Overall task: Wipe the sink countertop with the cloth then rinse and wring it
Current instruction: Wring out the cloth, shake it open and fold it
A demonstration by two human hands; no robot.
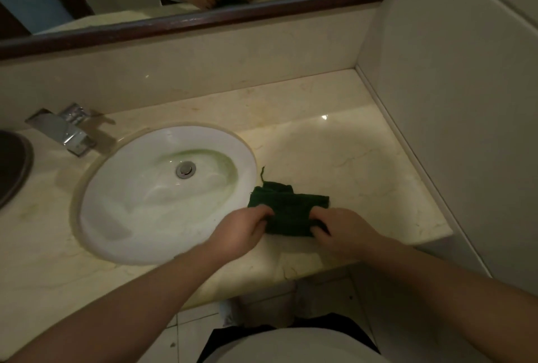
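While both hands grip it, the dark green cloth [288,211] lies folded on the cream marble bench [349,158], just right of the sink [139,188] and near the bench's front edge. Left hand [241,231]: fingers curled closed over the cloth's left end, knuckles up. Right hand [340,228]: fingers pinched closed on the right end, thumb tucked under the fold as far as the dim light shows. A loose thread sticks up from the cloth's far left corner, toward the sink's rim. Sink is a white oval basin set into the bench; a greenish tinge rings the metal drain [185,169]; wet or dry cannot be told. Chrome faucet [65,129] stands at the basin's upper left, spout angled toward the bowl; no stream visible. A dark round object [11,170] sits at the far left edge, cut off by the frame. Wood-framed mirror [203,22] above the backsplash reflects both hands and a light shirt. Bench's right end meets a pale tiled wall [451,100]. Tiled floor [192,330] shows below the bench edge.
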